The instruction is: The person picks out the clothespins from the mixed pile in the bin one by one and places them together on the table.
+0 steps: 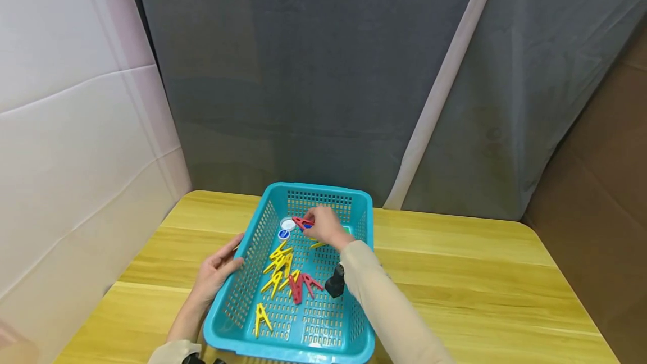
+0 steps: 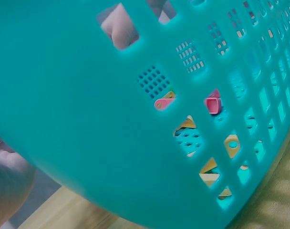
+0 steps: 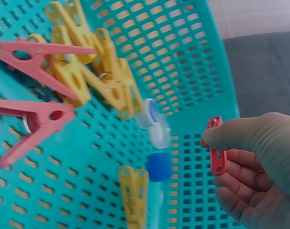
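Note:
My right hand (image 1: pixel 326 224) is inside a turquoise basket (image 1: pixel 217 327), above its far part. Between thumb and fingers it pinches a red clothespin (image 3: pixel 216 148). My left hand (image 1: pixel 212 271) holds the basket's left side, its thumb at the rim. Several yellow clothespins (image 1: pixel 275 282) lie in a loose heap at the basket's left middle, beside two red clothespins (image 1: pixel 295 290). A single yellow clothespin (image 1: pixel 262 319) lies nearer the front. Close to my right hand are a blue-and-white cap (image 1: pixel 284 235), a clear-and-white cap (image 1: pixel 287 223) and a blue cap (image 3: pixel 159 166).
The basket stands on a wooden table (image 1: pixel 470 280). Grey cloth (image 1: pixel 323 83) hangs behind the table, with a white panel (image 1: pixel 76 145) at the left and a brown one (image 1: pixel 596 145) at the right. My right forearm crosses the basket's right rim.

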### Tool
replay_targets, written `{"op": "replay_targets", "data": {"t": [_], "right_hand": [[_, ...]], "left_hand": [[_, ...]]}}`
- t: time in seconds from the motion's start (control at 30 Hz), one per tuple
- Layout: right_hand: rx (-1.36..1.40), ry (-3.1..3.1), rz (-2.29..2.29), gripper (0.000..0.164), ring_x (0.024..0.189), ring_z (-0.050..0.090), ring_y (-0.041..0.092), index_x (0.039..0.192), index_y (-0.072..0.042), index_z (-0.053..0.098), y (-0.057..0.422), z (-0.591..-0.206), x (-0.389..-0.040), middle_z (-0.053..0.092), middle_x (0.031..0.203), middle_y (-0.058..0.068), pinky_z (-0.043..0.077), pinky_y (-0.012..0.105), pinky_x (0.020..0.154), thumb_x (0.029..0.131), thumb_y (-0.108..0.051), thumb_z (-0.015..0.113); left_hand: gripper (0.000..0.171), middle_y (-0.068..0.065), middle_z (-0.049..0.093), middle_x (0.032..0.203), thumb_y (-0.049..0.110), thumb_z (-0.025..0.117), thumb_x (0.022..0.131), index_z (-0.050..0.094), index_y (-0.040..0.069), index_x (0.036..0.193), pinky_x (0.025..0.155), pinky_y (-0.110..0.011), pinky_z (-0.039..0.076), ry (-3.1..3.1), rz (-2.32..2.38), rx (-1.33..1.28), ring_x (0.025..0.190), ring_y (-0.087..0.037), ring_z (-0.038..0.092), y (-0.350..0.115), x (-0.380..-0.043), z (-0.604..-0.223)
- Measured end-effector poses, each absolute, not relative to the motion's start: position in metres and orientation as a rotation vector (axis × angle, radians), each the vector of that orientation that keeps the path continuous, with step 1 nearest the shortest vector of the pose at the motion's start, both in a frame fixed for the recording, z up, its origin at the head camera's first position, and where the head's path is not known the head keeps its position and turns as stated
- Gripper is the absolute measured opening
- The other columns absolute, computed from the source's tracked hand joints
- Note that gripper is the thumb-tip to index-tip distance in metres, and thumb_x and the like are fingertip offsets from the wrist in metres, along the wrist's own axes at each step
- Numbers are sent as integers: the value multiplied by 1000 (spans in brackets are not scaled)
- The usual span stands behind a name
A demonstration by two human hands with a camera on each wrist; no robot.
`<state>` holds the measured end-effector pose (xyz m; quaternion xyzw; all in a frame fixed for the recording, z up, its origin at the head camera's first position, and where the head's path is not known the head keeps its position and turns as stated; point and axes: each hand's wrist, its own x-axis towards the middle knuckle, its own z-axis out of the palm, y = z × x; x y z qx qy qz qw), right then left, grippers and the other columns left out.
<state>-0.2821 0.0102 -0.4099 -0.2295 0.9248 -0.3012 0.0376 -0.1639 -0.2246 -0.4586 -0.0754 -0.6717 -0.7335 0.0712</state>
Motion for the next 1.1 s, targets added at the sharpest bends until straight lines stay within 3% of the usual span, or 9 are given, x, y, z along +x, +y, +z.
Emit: {"op": "replay_targets", "data": {"t": [0.43,1.1], "right_hand": [[-640,2890,-1038,30,82,57,17,108,0,68,38,-380,-275,65,98,9,51,27,69,81,-12,73],[-464,3105,-1112,32,85,55,24,106,1,68,93,-356,-256,61,95,11,53,32,72,78,-12,76]], "left_hand": [[52,12,63,111,-7,54,90,32,-17,135,75,-22,54,-1988,-2221,-237,97,-5,61,-221,-166,-459],[49,13,63,114,-9,53,89,36,-15,134,76,-20,53,-1941,-2224,-248,99,-4,61,-222,-162,-460]]}}
